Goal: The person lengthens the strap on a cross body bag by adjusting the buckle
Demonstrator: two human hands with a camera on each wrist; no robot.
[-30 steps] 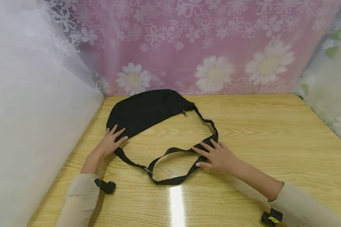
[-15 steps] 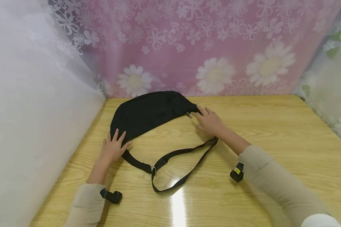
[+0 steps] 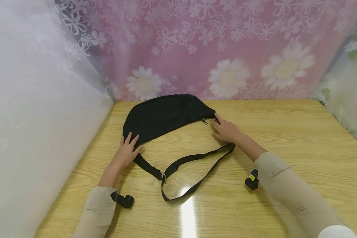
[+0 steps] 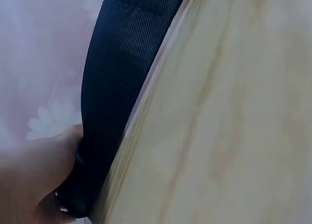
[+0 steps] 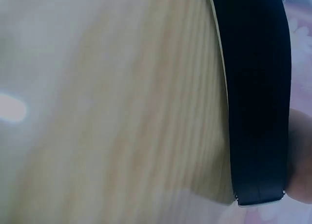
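A black waist bag point(image 3: 166, 115) lies flat on the wooden table point(image 3: 279, 138), its curved edge towards the back. My left hand point(image 3: 126, 152) rests with spread fingers on its lower left end. At the opposite end, my right hand point(image 3: 227, 132) touches the tapered corner where the strap joins, fingers extended. Beside that hand hangs a metal zip pull point(image 3: 205, 121). The black strap point(image 3: 193, 158) loops towards the front, with a metal buckle point(image 3: 163, 175) on its left part. Both wrist views show black fabric close up, with only part of each hand visible.
A pink flowered curtain point(image 3: 178, 59) hangs along the table's back edge. White sheeting point(image 3: 47, 115) borders the left side, and a pale floral sheet point(image 3: 345, 86) the right. A small black wrist camera point(image 3: 125, 200) sits on the left sleeve, another point(image 3: 252, 180) on the right.
My right hand has moved from the strap up to the bag's right end. The strap loop has changed shape and lies narrower. The left hand stays on the bag's left end.
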